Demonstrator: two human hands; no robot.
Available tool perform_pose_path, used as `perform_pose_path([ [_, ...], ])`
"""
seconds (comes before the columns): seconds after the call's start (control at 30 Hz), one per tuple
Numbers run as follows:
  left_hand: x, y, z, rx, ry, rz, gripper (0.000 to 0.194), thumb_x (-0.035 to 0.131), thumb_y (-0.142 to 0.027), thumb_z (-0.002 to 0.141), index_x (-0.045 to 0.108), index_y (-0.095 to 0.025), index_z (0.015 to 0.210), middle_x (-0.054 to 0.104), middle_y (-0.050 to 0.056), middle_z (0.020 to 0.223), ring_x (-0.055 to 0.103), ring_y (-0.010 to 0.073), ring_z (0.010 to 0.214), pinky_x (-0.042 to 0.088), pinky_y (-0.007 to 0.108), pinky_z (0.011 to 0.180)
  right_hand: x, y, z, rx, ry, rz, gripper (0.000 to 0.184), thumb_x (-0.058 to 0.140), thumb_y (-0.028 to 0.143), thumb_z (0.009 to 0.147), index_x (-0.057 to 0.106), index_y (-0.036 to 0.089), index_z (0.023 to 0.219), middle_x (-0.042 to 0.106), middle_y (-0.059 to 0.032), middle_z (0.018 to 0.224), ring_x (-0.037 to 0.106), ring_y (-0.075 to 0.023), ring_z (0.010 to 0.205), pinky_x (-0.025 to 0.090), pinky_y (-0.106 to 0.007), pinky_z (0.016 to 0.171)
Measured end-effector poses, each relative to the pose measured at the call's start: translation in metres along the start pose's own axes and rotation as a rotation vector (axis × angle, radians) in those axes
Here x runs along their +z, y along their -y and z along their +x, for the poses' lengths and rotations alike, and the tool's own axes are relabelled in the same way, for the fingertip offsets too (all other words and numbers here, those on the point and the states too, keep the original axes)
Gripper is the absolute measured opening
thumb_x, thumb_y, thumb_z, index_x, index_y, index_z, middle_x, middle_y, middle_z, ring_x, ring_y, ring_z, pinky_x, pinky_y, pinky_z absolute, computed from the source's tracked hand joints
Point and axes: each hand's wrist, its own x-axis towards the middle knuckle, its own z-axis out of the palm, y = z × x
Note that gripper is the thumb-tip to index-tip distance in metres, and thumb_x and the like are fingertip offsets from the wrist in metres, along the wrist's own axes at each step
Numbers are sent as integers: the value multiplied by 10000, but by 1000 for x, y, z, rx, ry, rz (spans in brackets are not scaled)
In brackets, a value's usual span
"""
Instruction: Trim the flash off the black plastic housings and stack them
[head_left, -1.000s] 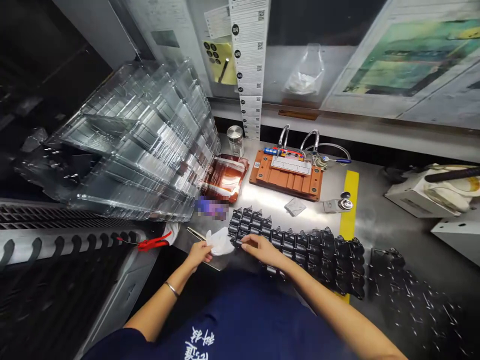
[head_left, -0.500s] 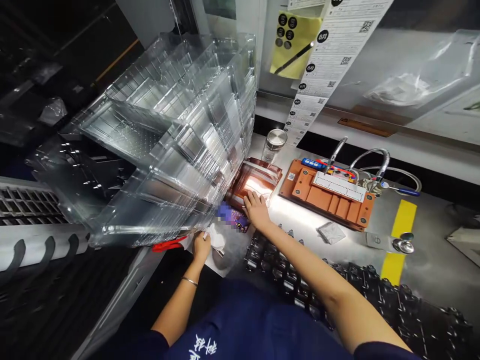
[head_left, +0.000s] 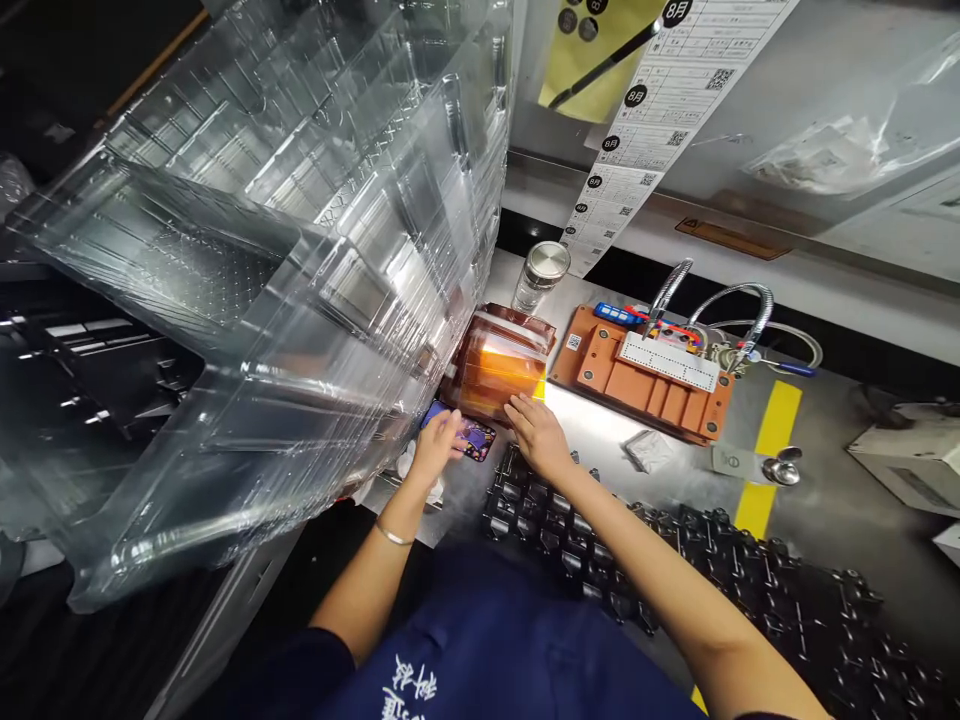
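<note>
A stack of translucent amber trays (head_left: pixel 501 366) stands on the steel bench beside the clear tray pile. My right hand (head_left: pixel 534 432) rests at the stack's near edge with its fingers stretched against it. My left hand (head_left: pixel 437 445) lies on a small dark patterned card (head_left: pixel 475 437) just left of the stack, fingers flat. A white cloth (head_left: pixel 409 466) peeks out under my left wrist. Black moulded part trays (head_left: pixel 675 560) lie in front of me, under my right forearm.
A tall leaning pile of clear plastic trays (head_left: pixel 285 250) fills the left side. Behind the amber stack are a glass jar with a metal lid (head_left: pixel 538 272) and an orange fixture (head_left: pixel 651 372) with hoses. A yellow tape strip (head_left: pixel 769 445) crosses the bench.
The left hand left the white cloth and moved up onto the dark card. The right hand slid from the top of the amber stack to its near edge. The view moved closer.
</note>
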Motion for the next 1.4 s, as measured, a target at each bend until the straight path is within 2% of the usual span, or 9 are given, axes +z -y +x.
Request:
perform_pose_path([
  [0.13,29,-24,23,43,139,-242,308,736,-352,716,621,-130,896,718,99,836,685,164,699,550,304,704,-20,11,-10,33,-39,115,314,498,236,902,666,179,1160,657,-136,1229,551,-293,1218,441,-529,1008],
  [0.3,47,-37,-2,395,310,25,171,659,-260,768,693,-187,919,735,73,886,684,210,850,516,351,864,-56,40,-7,187,-255,321,302,517,356,896,694,206,1089,723,-106,1052,663,-219,988,536,-391,896],
  [0.37,51,-45,-13,505,346,163,152,646,-222,765,722,-209,896,731,74,924,665,226,906,470,351,930,-70,49,-7,242,-275,369,282,522,356,886,713,206,1029,738,-94,978,682,-205,897,552,-353,832],
  [0.67,61,-67,-37,693,623,423,161,590,-240,814,746,-223,849,707,63,817,618,206,774,445,307,826,-124,51,-32,379,-9,502,237,532,222,799,755,189,871,750,-40,796,665,-164,688,514,-268,652],
  [0.93,84,-69,-63,818,698,543,251,515,-285,880,749,-214,937,714,58,808,617,175,712,458,269,720,-159,28,-56,380,131,770,222,597,324,782,748,164,748,735,-16,692,657,-162,649,503,-250,598],
  [1.03,97,-64,-72,816,614,500,237,537,-300,865,749,-196,857,710,57,772,614,168,695,469,270,702,-162,22,-66,409,56,782,190,605,293,765,736,160,730,724,-13,666,643,-149,616,492,-243,579],
  [1.13,105,-57,-69,662,454,323,229,601,-361,807,718,-175,744,684,49,676,609,160,631,496,274,650,-163,12,-78,509,-116,759,161,624,276,741,704,161,661,696,-8,603,615,-131,556,476,-233,535],
  [1.27,95,-52,-33,335,36,135,321,677,-456,707,664,-141,767,618,15,585,564,119,500,497,252,526,-167,-16,-103,697,-449,857,232,714,382,682,675,157,637,681,-21,570,638,-145,539,526,-260,532],
  [1.4,75,-47,14,242,-241,252,249,570,-349,805,624,-107,820,585,4,578,541,97,468,499,241,521,-171,-43,-134,824,-642,909,359,770,500,618,681,155,665,686,-38,576,662,-165,530,580,-305,542],
])
